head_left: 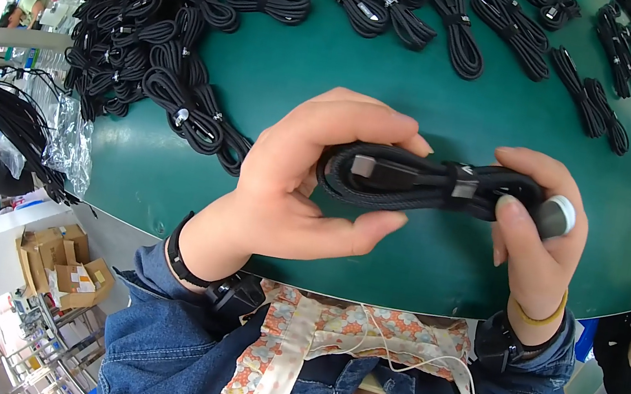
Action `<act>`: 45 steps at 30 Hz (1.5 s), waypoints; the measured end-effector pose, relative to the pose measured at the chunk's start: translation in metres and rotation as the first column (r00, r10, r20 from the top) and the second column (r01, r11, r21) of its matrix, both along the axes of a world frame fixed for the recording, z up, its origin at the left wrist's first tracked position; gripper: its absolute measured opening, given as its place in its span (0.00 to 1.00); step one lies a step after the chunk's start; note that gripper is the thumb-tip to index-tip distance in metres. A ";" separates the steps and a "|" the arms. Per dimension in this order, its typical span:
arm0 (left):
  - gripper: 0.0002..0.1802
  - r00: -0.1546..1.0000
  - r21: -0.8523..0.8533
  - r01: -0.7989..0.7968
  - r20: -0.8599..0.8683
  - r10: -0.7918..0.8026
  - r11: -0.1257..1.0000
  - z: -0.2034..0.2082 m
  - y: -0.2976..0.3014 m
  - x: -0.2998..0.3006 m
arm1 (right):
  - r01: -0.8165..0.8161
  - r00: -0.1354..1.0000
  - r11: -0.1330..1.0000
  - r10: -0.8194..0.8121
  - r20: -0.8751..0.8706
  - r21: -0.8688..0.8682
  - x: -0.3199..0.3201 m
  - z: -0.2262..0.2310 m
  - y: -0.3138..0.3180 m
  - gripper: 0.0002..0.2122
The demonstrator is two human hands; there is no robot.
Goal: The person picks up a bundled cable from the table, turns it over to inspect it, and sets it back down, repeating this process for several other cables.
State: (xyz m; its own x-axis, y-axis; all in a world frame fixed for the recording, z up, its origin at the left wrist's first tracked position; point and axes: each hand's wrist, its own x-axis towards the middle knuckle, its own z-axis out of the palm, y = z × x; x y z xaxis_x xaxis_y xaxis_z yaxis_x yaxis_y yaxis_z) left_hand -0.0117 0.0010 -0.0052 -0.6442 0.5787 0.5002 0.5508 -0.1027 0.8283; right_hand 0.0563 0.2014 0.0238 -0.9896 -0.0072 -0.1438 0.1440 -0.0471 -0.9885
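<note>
A coiled black braided cable, bound at its middle with a strap, is held level above the table. Its metal plug shows near the left end. Around that end curves my left hand, open, with thumb and index finger spread below and above the coil; its other fingers are partly hidden. My right hand is closed on the right end, thumb pressed on the front. A short grey cylinder with a white end also sits in that hand, beside the coil; its kind is unclear.
On the green table, a large heap of coiled black cables covers the far left. Several separate cable bundles lie along the far side. Loose black cables hang at the left, near clear plastic. Opened cardboard boxes stand lower left.
</note>
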 end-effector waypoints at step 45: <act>0.12 0.670 0.271 -0.119 0.732 -0.125 0.955 0.004 -0.006 0.007 | -0.060 0.998 0.976 0.058 -0.016 -0.210 0.001 -0.015 0.005 0.26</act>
State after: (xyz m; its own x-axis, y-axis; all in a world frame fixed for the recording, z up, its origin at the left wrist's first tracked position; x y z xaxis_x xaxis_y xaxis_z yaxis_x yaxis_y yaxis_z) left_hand -0.0044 -0.0053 -0.0013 -0.8667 0.4988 -0.0017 -0.2258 -0.3893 0.8930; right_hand 0.0578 0.2065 0.0092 -0.9879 -0.0945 -0.1230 0.1429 -0.2454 -0.9588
